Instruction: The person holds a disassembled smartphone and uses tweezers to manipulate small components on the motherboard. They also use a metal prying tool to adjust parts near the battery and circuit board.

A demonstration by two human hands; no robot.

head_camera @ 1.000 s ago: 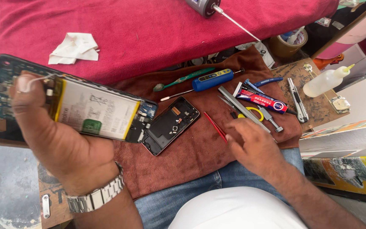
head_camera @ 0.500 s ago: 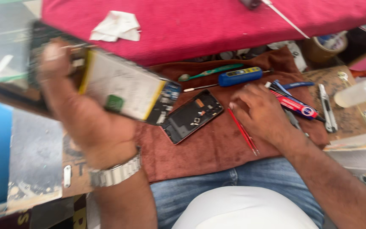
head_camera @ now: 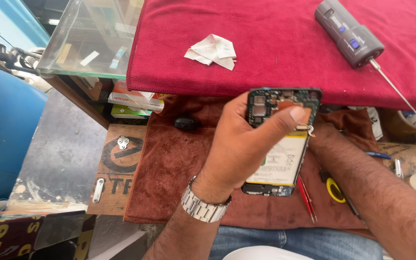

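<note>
Under left hand point(head_camera: 239, 144), yellow-edged phone battery point(head_camera: 283, 161).

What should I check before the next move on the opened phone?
1. Left hand grips the opened phone: ok.
2. Battery seated in the frame: ok.
3. Right hand position: cannot tell, hidden behind the phone; only the forearm shows.
4. Red tweezers within reach on the brown towel: ok.
5. Electric screwdriver lying on the red cloth: ok.
</note>
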